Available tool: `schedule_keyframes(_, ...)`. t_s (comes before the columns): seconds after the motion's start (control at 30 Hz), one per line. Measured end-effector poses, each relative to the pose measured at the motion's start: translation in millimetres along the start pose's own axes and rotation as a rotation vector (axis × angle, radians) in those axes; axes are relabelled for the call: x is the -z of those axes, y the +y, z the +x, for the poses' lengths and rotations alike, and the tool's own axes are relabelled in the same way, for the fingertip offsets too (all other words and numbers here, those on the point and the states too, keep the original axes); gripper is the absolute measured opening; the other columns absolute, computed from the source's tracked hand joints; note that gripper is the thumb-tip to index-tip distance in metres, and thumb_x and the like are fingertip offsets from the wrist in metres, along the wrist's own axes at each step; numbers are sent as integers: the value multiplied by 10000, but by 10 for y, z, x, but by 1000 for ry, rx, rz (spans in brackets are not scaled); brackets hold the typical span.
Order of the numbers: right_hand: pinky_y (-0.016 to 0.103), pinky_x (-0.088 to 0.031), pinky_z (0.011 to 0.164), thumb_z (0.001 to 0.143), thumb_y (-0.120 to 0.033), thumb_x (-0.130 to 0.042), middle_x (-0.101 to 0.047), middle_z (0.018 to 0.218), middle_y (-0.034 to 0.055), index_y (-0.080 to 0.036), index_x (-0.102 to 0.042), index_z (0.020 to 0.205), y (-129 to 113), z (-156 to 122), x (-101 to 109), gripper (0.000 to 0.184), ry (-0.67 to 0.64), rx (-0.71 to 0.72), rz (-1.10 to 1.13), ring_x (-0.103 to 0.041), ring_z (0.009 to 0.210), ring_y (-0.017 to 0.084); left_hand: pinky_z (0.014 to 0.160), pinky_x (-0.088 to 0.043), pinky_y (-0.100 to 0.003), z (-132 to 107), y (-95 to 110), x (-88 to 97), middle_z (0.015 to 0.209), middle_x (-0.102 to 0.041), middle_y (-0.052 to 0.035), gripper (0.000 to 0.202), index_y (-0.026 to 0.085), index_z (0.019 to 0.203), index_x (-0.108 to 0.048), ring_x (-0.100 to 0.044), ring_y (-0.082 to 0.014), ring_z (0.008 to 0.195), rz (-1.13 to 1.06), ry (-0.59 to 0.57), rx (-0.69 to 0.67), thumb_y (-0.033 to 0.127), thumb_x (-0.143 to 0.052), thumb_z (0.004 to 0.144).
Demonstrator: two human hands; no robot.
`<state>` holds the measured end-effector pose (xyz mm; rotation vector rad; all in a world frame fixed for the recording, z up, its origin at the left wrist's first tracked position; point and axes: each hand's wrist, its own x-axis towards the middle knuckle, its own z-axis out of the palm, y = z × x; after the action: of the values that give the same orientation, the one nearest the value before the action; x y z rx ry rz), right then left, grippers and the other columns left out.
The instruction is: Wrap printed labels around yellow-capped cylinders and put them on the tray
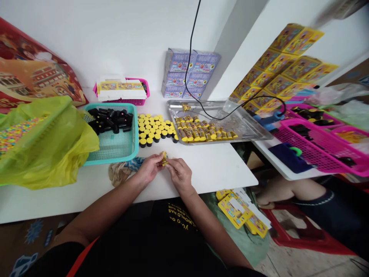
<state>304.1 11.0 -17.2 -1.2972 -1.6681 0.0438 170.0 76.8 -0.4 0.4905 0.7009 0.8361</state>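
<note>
Above the table's front part, my left hand (150,167) and my right hand (181,173) meet with their fingertips pinched on one small yellow printed container (164,158). Its details are too small to read. Just beyond them stand rows of small black containers with yellow lids (155,129). To the right, a metal tray (253,130) bears several yellow wrapped containers (198,129) like the one I hold. At left, a turquoise basket (115,148) holds a pile of black containers (111,120). A crumpled cloth (118,172) lies beside my left hand.
A yellow-green bag (57,146) with colourful beads is at left. Purple boxes (184,73) and stacked yellow boxes (273,69) stand behind. A black cable (190,50) hangs over the tray. Pink baskets (319,148) are at right, near a seated person's leg (300,192).
</note>
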Motion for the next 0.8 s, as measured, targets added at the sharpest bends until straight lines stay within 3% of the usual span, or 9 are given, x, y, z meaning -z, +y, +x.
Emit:
schedule_keyframes(0.17, 320, -555, 743, 913, -237, -609, -675, 899, 60, -271, -688, 1134, 16, -21, -27, 237, -6, 66, -38, -635, 834, 175, 637, -432, -242, 5, -25, -5, 697, -641, -16, 256, 112, 758, -665, -578, -104, 647, -22, -35, 35, 282, -837, 671)
schedule_keyframes(0.37, 319, -567, 732, 923, -232, -582, -657, 855, 51, -246, -701, 1036, 36, -41, -18, 165, 73, -15, 11, -648, 799, 168, 607, -411, -242, 5, -4, 15, 710, -652, -31, 230, 115, 753, -672, -575, -109, 636, -3, -17, 58, 297, -806, 713)
schedule_keyframes(0.57, 337, -570, 791, 925, -251, -582, -663, 984, 81, -259, -641, 1214, 3, -35, 34, 295, -13, 28, -58, -646, 913, 192, 669, -444, -245, 6, 0, 13, 738, -660, -26, 170, 119, 730, -676, -595, -113, 685, -32, -65, 23, 205, -814, 683)
schedule_keyframes(0.8, 321, -571, 745, 934, -202, -556, -659, 866, 59, -246, -678, 1123, 56, -86, -30, 230, 41, 61, -44, -652, 843, 176, 663, -436, -251, -25, -32, -9, 747, -646, -42, 231, 99, 765, -686, -584, -119, 688, 13, -76, 97, 256, -828, 672)
